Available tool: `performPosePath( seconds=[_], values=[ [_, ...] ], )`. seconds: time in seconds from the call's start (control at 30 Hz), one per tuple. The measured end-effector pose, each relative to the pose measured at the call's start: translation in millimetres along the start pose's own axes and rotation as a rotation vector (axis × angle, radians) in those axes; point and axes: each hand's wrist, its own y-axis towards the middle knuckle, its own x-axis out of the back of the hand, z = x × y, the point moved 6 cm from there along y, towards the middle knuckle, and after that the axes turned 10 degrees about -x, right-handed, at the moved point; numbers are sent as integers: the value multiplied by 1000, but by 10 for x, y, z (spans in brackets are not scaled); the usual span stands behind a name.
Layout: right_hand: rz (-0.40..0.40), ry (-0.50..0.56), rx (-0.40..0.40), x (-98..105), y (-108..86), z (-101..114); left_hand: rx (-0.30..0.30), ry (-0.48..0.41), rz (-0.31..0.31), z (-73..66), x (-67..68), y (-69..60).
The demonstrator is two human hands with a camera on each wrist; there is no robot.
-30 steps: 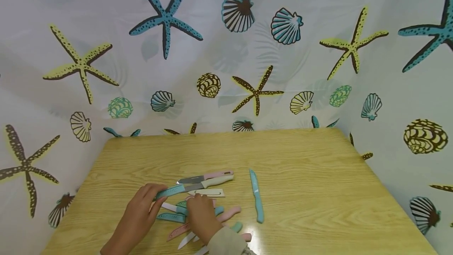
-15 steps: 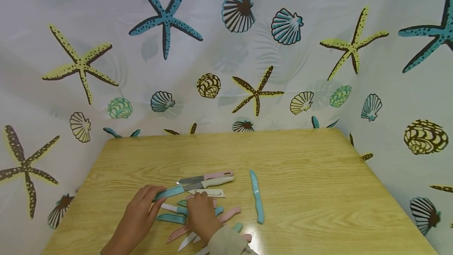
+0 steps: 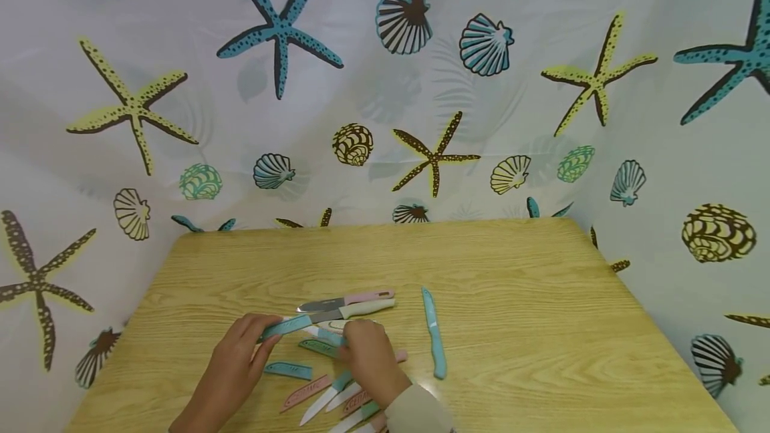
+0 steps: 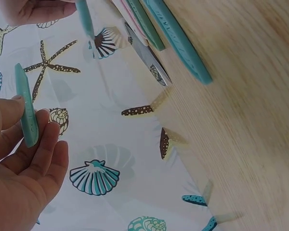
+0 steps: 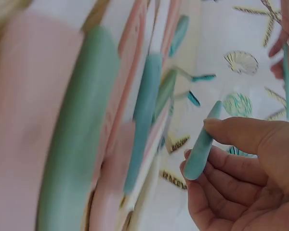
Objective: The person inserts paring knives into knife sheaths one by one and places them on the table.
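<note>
My left hand [image 3: 236,361] pinches a blue knife sheath [image 3: 287,327] between thumb and fingers; the left wrist view shows this sheath [image 4: 27,108] edge-on. In my right hand [image 3: 371,356] is a ceramic knife with a blue handle [image 3: 331,336] and white blade [image 3: 309,328]. Its blade is just below the sheath in the head view, apparently outside it. From the right wrist camera, thumb and fingers grip the handle [image 5: 201,151]. Beneath the hands lie a green sheath [image 3: 319,348], another blue sheath [image 3: 289,371] and a pink sheath [image 3: 305,393].
A pink-handled knife [image 3: 368,297] and a cream-handled knife [image 3: 368,307] lie behind the hands. To the right is a blue knife [image 3: 434,333]. Several more knives, some white-bladed [image 3: 317,407], overlap near the front. A patterned cloth [image 3: 361,85] surrounds the wooden table [image 3: 511,326].
My right hand has lifted the blue-handled knife from the pile and brought it up and right, close to the sheath. The left hand has stayed almost still.
</note>
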Motion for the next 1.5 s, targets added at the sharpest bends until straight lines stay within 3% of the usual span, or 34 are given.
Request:
performPosePath(
  seconds=[0.2, 0.4, 0.73, 1.1, 1.5],
  values=[
    [-124, 18, 3, 316, -106, -188, -9, 13, -13, -6, 16, 8],
    [-212, 10, 22, 570, -333, -387, -5, 3, -14, -10, 17, -4],
    [-235, 31, 66, 735, -646, -434, -32, 5, -20, -61, 17, -10],
    [-148, 20, 105, 739, -695, -393, -86, -32, 33, -171, -82, 50],
    [-167, -89, 189, 784, -765, -419, -202, -77, 50, -266, -141, 109]
  ],
)
